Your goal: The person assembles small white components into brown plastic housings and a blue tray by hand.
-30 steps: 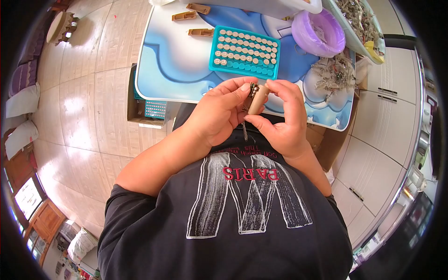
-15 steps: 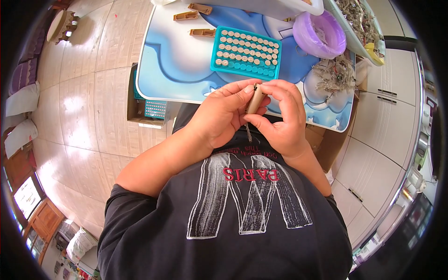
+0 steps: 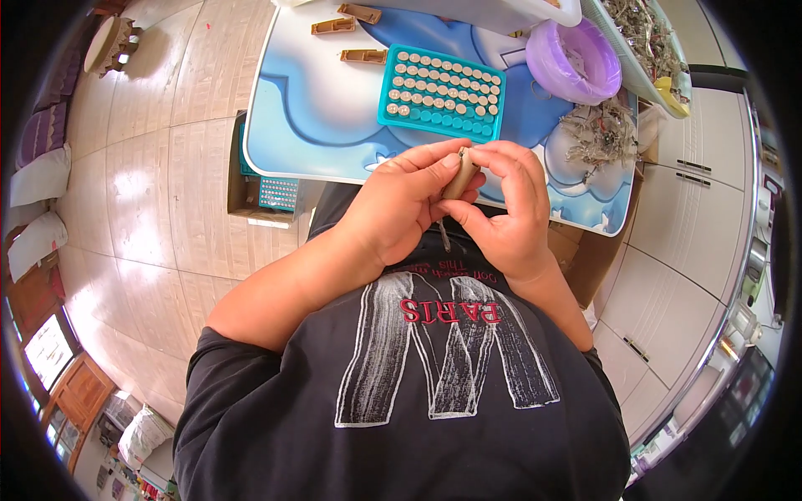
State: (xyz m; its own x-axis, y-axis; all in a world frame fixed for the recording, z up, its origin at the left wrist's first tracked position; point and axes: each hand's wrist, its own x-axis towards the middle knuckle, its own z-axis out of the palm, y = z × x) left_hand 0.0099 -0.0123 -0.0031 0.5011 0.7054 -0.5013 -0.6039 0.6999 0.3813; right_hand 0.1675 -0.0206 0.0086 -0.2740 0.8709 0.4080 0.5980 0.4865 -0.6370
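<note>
A slim tan casing [image 3: 459, 179] is held between both hands at the near edge of the table. My left hand [image 3: 405, 192] is closed around it, the thumb lying along its upper end. From the right, the fingertips of my right hand [image 3: 518, 200] pinch its top, while the thumb presses near the lower end. A thin dark strand [image 3: 444, 236] hangs below the fingers. Small dark parts show at the casing's upper end, too small to name. Just beyond my hands sits a turquoise tray [image 3: 385, 93] with rows of round whitish pieces [image 3: 419, 71].
Several brown plastic casings [image 3: 363, 57] lie on the blue-and-white table [image 3: 309, 125]. To the right are a purple basin [image 3: 535, 60], a heap of tangled wiry parts [image 3: 600, 134] and a bin of similar parts [image 3: 639, 29]. A cardboard box [image 3: 242, 200] stands on the floor at left.
The casing has tilted and shifted slightly up and right within my fingers. Both hands keep their hold.
</note>
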